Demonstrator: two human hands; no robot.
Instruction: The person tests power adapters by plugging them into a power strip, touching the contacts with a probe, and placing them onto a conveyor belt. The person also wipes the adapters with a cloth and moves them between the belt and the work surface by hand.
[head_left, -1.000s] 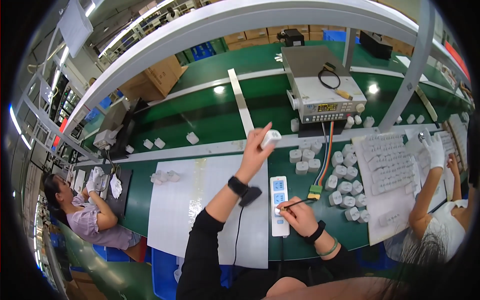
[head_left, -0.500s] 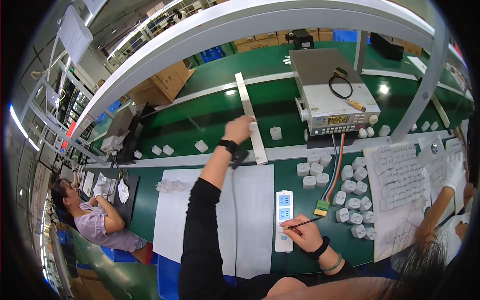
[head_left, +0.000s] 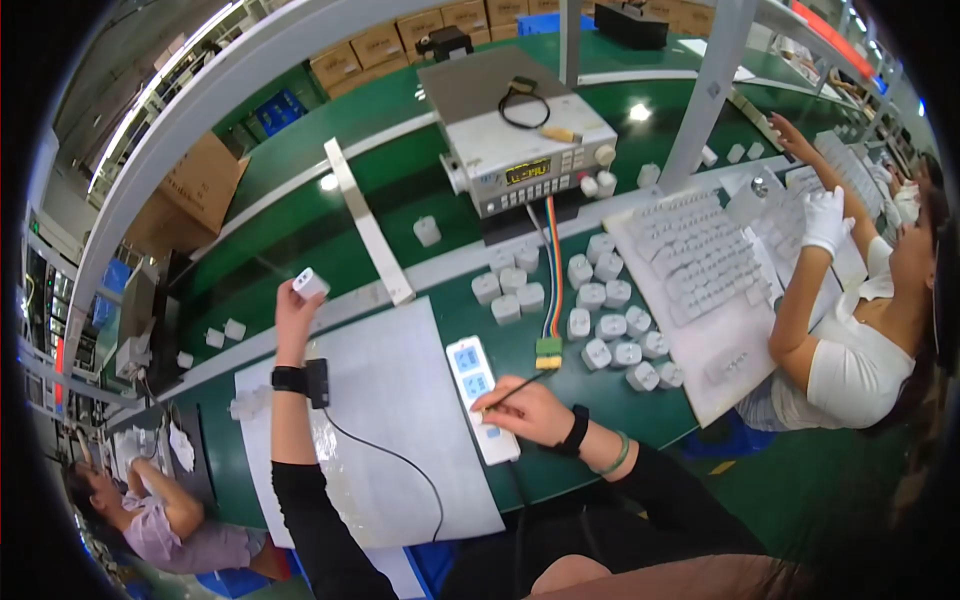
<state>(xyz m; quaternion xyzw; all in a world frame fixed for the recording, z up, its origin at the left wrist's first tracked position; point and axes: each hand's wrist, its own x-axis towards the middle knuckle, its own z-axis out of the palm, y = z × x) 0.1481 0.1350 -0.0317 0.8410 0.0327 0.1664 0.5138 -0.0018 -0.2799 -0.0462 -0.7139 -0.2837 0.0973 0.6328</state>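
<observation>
My left hand (head_left: 294,312) grips a white charger block (head_left: 310,283), held up over the green conveyor's near edge. A black wristband on that arm carries a small black box, from which a cord runs down over the white sheet (head_left: 375,440). My right hand (head_left: 528,408) is closed on the end of a thin black cable (head_left: 520,388), just above the white power strip (head_left: 466,377) with blue sockets. The cable leads to a green connector block (head_left: 548,347) with coloured wires. To its right, several white charger blocks (head_left: 611,327) stand in rows.
A grey bench instrument (head_left: 540,150) stands behind the wires. One charger (head_left: 427,231) sits on the conveyor (head_left: 300,225), beyond a white bar (head_left: 368,220). At right, a gloved co-worker (head_left: 850,340) sits by a tray of chargers (head_left: 690,270); another person (head_left: 165,510) works at far left.
My left hand has moved left from the white bar and now holds a charger from the conveyor. My right hand stays at the power strip with the cable. The view has swung right.
</observation>
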